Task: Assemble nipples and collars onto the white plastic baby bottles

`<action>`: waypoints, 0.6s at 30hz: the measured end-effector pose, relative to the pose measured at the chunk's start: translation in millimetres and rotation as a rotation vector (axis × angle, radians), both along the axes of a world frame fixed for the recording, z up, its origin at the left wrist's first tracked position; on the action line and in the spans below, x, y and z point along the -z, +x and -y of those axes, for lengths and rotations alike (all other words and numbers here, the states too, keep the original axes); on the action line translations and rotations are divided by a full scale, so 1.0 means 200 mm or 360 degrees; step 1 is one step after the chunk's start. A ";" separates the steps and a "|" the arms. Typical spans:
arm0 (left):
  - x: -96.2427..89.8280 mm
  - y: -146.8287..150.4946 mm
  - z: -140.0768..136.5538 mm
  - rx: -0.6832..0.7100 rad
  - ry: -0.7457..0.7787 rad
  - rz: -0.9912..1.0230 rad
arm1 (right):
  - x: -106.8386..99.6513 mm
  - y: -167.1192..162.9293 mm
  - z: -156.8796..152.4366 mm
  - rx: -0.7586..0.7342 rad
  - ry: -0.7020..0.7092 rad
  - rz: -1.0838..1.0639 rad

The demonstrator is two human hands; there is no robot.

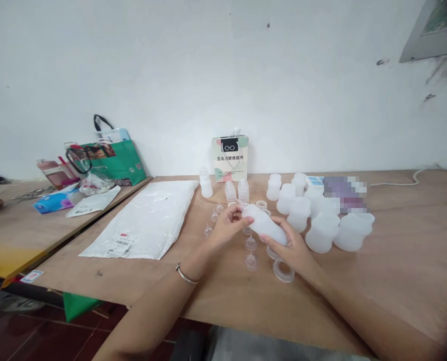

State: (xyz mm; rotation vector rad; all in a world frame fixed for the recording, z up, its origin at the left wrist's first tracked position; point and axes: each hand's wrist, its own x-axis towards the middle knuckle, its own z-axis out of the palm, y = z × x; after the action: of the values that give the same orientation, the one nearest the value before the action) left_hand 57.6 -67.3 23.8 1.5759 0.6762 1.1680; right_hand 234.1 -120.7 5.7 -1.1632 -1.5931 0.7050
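Note:
A white baby bottle (265,225) is held tilted above the table, its top pointing to the left. My right hand (289,243) wraps round the bottle's lower body. At the top end, my left hand (231,220) closes its fingers on the bottle; a clear part shows by its fingertips. Below lie clear nipples (251,243) in a row and white collar rings (283,271). On the right stand several open bottle bodies (323,231). Behind my hands are capped bottles (243,189), and one more capped bottle (205,183) stands farther left.
A white plastic mailer (144,215) lies flat to the left. A paper bag (230,158) stands against the wall. On the adjoining left table are a green bag (122,163), a tissue pack (54,199) and a pink cup (52,173). A white cable (415,178) runs at the right.

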 end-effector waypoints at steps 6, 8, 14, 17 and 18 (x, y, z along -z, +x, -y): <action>-0.06 -0.01 0.05 0.0262 0.0054 0.0052 | -0.02 0.01 0.01 -0.0805 -0.0808 -0.0572; -0.07 -0.02 0.05 0.0290 0.0042 0.0065 | -0.02 0.01 0.00 -0.0926 -0.0923 -0.0653; -0.03 0.00 0.02 0.0042 -0.0003 0.0098 | 0.04 0.01 -0.02 -0.0159 -0.0067 -0.0301; -0.02 0.00 0.01 0.0085 -0.0017 0.0128 | 0.04 0.01 -0.02 -0.0227 -0.0219 -0.0272; -0.03 0.00 0.01 0.0116 -0.0022 0.0140 | 0.03 0.01 -0.02 -0.0367 -0.0372 -0.0336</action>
State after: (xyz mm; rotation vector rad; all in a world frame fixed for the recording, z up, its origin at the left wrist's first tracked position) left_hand 57.0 -70.3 28.9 1.5158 0.5634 1.1690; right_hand 236.6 -117.2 -0.1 -1.0383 -1.5070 1.1520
